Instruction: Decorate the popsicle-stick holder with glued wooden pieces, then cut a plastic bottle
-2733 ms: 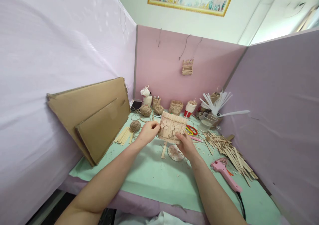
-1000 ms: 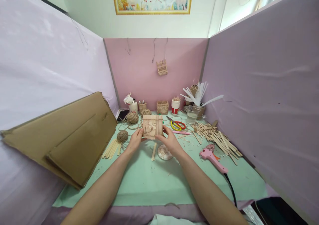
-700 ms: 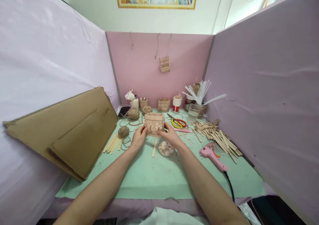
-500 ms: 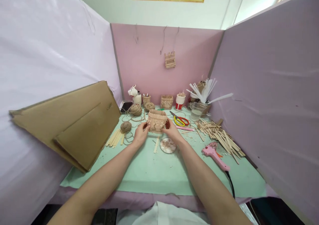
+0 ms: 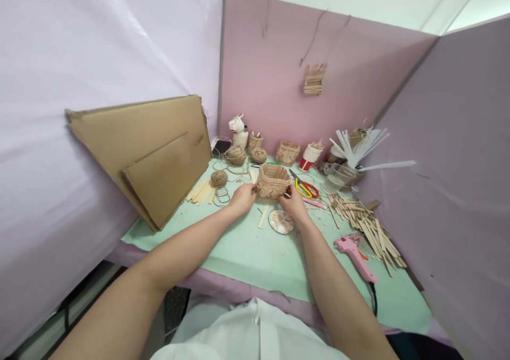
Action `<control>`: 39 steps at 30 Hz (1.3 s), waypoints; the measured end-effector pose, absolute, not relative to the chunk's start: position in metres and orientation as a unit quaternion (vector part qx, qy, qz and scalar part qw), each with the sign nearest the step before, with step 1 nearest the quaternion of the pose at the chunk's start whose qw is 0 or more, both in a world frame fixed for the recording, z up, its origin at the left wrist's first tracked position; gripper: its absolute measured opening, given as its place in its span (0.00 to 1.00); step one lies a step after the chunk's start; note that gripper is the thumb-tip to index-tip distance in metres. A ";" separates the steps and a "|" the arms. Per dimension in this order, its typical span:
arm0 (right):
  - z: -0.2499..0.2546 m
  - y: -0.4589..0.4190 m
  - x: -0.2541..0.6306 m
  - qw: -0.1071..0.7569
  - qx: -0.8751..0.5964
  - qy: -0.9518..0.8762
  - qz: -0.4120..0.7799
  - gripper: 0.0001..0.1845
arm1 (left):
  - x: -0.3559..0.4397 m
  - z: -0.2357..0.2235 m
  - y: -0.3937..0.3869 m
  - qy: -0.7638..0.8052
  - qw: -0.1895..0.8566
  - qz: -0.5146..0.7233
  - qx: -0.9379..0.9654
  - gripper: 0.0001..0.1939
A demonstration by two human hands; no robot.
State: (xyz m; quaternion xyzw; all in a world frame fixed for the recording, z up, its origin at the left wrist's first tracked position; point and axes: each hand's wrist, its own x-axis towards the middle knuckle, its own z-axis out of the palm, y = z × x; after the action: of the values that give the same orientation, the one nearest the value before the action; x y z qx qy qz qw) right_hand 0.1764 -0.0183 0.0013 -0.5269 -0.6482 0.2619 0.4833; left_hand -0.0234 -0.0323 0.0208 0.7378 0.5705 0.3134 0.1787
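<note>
A small basket of pale wooden strips (image 5: 272, 183) is held between my two hands, its opening facing up and a little toward me. My left hand (image 5: 244, 198) grips its left side, fingers partly hidden behind it. On the right side my right hand (image 5: 294, 201) closes round the lower corner. Just below the basket lie a round white disc (image 5: 281, 222) with brownish marks and a short flat wooden strip (image 5: 263, 216). Scissors with yellow and red handles (image 5: 306, 187) rest right of the basket, beside a pink pen-like stick (image 5: 314, 203).
A pink glue gun (image 5: 356, 256) with a black cord lies at right, below a pile of wooden sticks (image 5: 370, 227). Twine balls (image 5: 219, 178) and cardboard (image 5: 159, 163) stand left. At the back are another basket (image 5: 287, 152), a red-and-white cup (image 5: 311, 155) and a clear cup (image 5: 338, 177).
The view has tilted and turned, so the scene sits further right and higher. The basket stays in both hands and now shows more of its open top.
</note>
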 end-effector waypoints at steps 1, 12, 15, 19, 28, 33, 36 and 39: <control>0.002 -0.020 0.177 0.474 -0.534 -0.655 0.249 0.23 | -0.025 0.022 -0.032 0.577 0.176 0.311 0.735 0.16; 0.026 -0.062 0.199 0.405 -0.614 -0.673 0.080 0.21 | -0.037 0.047 -0.040 0.551 0.093 0.357 0.749 0.21; 0.036 -0.078 0.203 0.412 -0.603 -0.676 0.092 0.14 | -0.034 0.056 -0.049 0.443 0.040 0.436 0.782 0.18; 0.039 -0.095 0.207 0.378 -0.587 -0.712 0.074 0.12 | -0.025 0.055 -0.058 0.339 0.048 0.446 0.827 0.10; 0.030 -0.100 0.217 0.272 -0.628 -0.724 0.083 0.09 | -0.001 0.023 -0.054 0.279 0.122 0.262 0.916 0.10; 0.030 -0.100 0.209 0.253 -0.603 -0.751 0.090 0.10 | 0.005 0.018 -0.054 0.312 0.121 0.252 0.908 0.10; 0.032 -0.099 0.199 0.221 -0.599 -0.766 0.075 0.10 | 0.006 0.016 -0.055 0.322 0.112 0.247 0.907 0.10; 0.033 -0.098 0.191 0.186 -0.613 -0.765 0.065 0.10 | 0.005 0.014 -0.054 0.317 0.105 0.241 0.911 0.11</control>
State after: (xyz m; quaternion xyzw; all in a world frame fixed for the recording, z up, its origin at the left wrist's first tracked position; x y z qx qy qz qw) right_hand 0.1910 -0.0981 0.0331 -0.6128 -0.7654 0.0647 0.1856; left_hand 0.0054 -0.0543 0.0139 0.9111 0.3173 0.2410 0.1054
